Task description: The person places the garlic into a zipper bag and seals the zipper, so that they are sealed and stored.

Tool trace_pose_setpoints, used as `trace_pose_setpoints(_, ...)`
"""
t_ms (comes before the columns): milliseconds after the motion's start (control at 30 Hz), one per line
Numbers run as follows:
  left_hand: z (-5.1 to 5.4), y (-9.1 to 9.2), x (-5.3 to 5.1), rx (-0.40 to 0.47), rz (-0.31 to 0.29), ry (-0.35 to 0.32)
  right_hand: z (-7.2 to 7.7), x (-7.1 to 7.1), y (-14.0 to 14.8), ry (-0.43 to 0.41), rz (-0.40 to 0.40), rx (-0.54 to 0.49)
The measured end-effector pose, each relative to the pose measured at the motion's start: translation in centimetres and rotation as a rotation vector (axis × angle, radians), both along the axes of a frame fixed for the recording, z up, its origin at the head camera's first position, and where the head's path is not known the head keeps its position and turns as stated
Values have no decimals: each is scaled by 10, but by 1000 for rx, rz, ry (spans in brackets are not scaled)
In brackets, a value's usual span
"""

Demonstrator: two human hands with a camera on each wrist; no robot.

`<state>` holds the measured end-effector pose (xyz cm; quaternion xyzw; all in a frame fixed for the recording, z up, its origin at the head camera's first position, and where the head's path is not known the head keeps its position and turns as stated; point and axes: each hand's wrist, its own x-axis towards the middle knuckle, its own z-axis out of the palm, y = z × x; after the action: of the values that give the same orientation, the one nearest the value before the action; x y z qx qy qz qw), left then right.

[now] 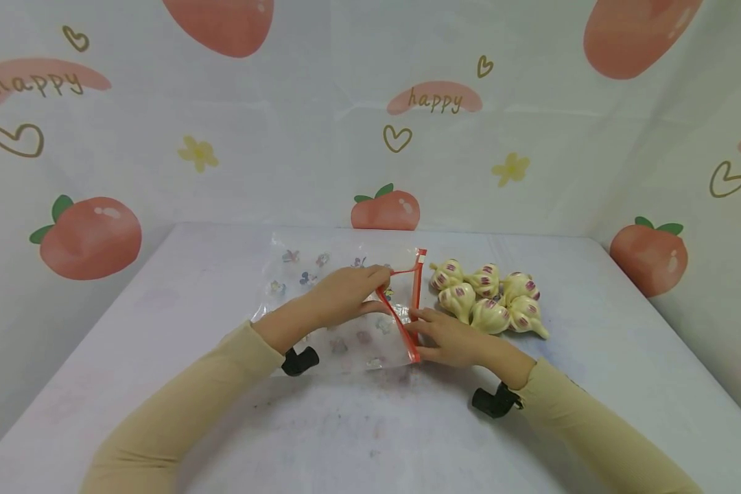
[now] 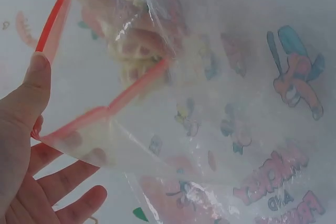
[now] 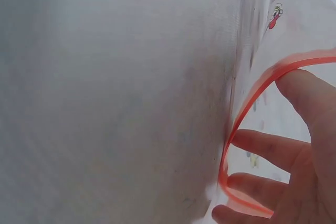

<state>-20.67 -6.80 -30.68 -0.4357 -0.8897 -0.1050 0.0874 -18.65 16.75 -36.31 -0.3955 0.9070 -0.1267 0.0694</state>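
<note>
A clear plastic bag (image 1: pixel 346 350) with small cartoon prints lies flat, its red-edged mouth spread apart toward the right. My left hand (image 1: pixel 346 295) is over the bag at its mouth; in the left wrist view this hand (image 2: pixel 16 156) pinches the red edge (image 2: pixel 79 121) between thumb and forefinger, the other fingers spread. At the lower part of the mouth is my right hand (image 1: pixel 453 339). In the right wrist view its extended fingers (image 3: pixel 270 148) touch the curved red rim (image 3: pixel 252 98) from inside. Several garlic bulbs (image 1: pixel 490 317) lie just beyond the right hand.
The white table (image 1: pixel 370 439) carries faint smudges and meets a fabric backdrop (image 1: pixel 309 185) printed with red fruit, hearts and "happy". Black wrist cameras (image 1: pixel 300 361) sit beneath both wrists. The garlic is clustered right of the bag's mouth.
</note>
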Motion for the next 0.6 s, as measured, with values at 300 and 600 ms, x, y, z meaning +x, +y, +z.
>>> trace_pose_setpoints(300, 12, -8, 2, 3, 33, 0, -1, -3, 1, -50, -21, -12)
trace_pose_setpoints(600, 15, -17, 1, 48, 39, 59, 2, -4, 0, -61, -40, 2)
